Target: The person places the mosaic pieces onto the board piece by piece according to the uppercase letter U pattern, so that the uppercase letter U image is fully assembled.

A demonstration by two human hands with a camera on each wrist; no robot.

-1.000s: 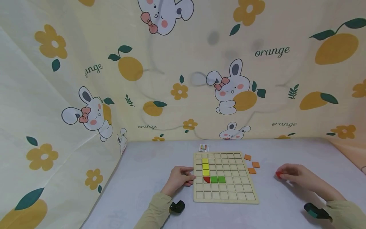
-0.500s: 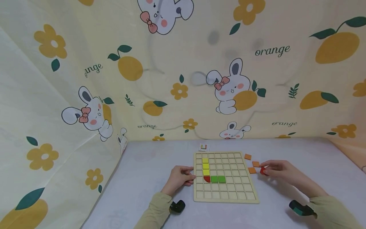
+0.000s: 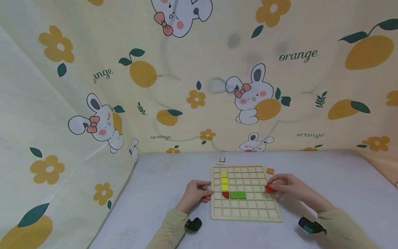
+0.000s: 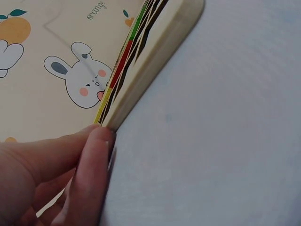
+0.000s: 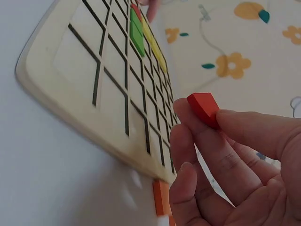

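Observation:
My left hand holds the left edge of a wooden grid board between thumb and fingers; the left wrist view shows them at its rim. My right hand pinches a small red tile with one curved side between thumb and fingertips, above the board's right edge. On the board, several yellow tiles form a column. Below them lies a red quarter-round tile, with two green tiles to its right.
An orange tile lies beside the board's upper right edge; other orange tiles are mostly hidden behind my right hand. A small pattern card lies behind the board. A printed curtain stands at the table's far side.
My right hand has carried the red tile leftward, from the table at the right, past the orange tiles to the board's right edge. The left hand and the board stay in place.

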